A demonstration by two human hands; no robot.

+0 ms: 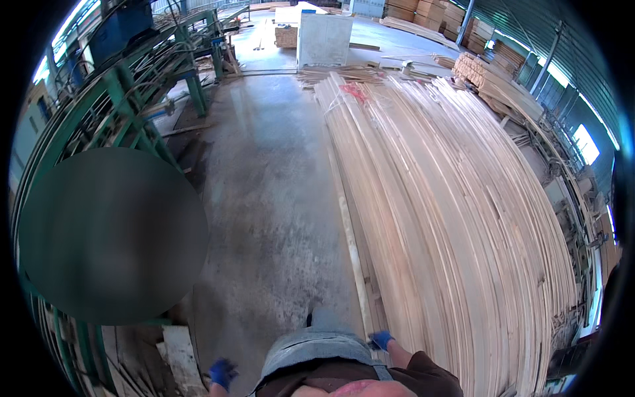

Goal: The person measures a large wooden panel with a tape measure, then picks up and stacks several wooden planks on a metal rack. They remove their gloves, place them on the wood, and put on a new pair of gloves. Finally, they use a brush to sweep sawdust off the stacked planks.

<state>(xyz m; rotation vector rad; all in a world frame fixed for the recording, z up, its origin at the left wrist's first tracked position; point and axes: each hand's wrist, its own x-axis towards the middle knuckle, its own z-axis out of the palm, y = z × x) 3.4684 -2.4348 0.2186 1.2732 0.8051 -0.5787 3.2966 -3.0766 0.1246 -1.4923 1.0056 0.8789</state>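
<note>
My left hand (223,372), in a blue work glove, hangs low over the concrete floor, left of my body. It is smeared by motion, and nothing shows plainly in it. My right hand (380,340), gloved in blue too, is beside the left edge of a wide stack of long wooden boards (456,218). Whether it touches the boards I cannot tell, and its fingers are too small and blurred to read. A pale, narrow strip (354,255) runs along the stack's left side, ending near this hand. A grey apron (317,344) covers my front.
Green machine framing (119,99) lines the left, partly hidden by a round blurred patch. Bare concrete floor (271,198) runs between it and the boards. A large pale block (324,41) stands ahead, and bundled timber (489,79) lies at the far right.
</note>
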